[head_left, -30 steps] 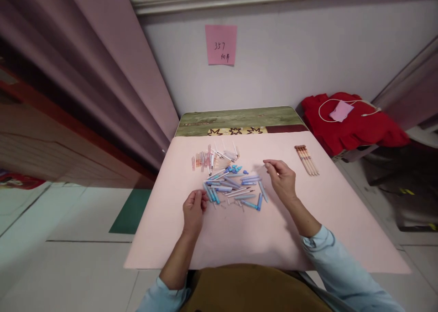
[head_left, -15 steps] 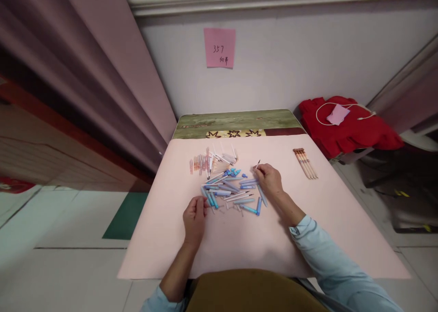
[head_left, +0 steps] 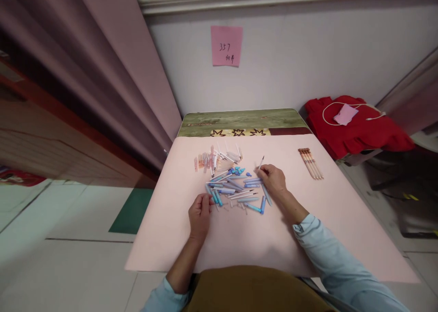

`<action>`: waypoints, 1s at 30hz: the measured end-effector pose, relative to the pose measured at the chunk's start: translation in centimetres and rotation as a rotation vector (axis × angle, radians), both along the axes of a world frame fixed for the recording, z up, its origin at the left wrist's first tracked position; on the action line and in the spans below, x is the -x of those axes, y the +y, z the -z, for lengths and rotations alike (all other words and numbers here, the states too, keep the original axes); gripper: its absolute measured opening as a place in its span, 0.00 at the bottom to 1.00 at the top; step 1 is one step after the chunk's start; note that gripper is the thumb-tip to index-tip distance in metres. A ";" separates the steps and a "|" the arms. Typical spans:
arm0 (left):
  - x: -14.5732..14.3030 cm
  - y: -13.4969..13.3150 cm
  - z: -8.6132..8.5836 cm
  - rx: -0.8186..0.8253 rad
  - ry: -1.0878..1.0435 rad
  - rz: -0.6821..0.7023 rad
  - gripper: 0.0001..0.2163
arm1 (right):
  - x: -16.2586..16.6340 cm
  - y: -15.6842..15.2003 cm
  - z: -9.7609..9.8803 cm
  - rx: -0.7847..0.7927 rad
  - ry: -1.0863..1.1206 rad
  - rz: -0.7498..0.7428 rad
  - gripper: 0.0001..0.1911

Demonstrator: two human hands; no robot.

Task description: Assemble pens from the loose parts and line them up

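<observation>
My right hand [head_left: 273, 179] pinches a thin pen refill [head_left: 262, 161], whose dark tip points up and away. My left hand [head_left: 200, 216] is closed at the near left edge of a pile of pen parts; what its fingertips hold, if anything, is too small to make out. Beside those fingertips lie blue pen barrels [head_left: 217, 198]. The pile between my hands also has white refills [head_left: 241, 194], blue caps [head_left: 236, 171] and small clear pieces [head_left: 242, 206]. Farther back are pinkish clear pen parts [head_left: 204, 160] and more white refills [head_left: 232, 157].
Several brown-topped pens [head_left: 310, 163] lie side by side at the right of the pink-covered table [head_left: 273, 243]. A red cloth [head_left: 359, 132] with a white cable is beyond the table's right edge. A curtain [head_left: 150, 75] hangs at the left, and a pink note [head_left: 226, 46] is on the wall.
The whole view has shifted slightly. In my right hand the refill stands out longer above the fingers. My left hand keeps its place beside the blue barrels.
</observation>
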State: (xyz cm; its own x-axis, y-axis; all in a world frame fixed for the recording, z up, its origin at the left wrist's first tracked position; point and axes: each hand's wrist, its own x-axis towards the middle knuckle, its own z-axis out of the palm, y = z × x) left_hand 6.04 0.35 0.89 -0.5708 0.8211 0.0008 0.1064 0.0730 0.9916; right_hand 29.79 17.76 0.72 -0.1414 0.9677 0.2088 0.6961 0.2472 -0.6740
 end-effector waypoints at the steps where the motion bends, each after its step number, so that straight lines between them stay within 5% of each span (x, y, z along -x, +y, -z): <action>1: 0.0 0.0 0.0 -0.002 -0.004 0.001 0.15 | -0.1 -0.2 -0.1 -0.008 0.037 0.028 0.15; 12: -0.2 0.0 0.0 0.000 -0.057 -0.012 0.15 | -2.8 -2.9 1.6 -0.077 0.318 0.160 0.18; 22: -0.3 -0.2 -0.2 -0.052 -0.102 -0.067 0.16 | -2.8 -3.0 2.3 -0.130 -0.092 0.150 0.16; 30: -0.3 -0.2 0.0 -0.074 -0.148 -0.051 0.14 | -2.7 -3.0 2.2 -0.144 -0.143 0.084 0.15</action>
State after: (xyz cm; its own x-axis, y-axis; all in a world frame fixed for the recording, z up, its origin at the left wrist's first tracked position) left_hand 6.34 0.19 0.93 -0.6099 0.7920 -0.0268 -0.0427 0.0010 0.9991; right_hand 32.54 14.80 -1.49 -0.0999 0.9388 0.3297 0.8043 0.2712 -0.5287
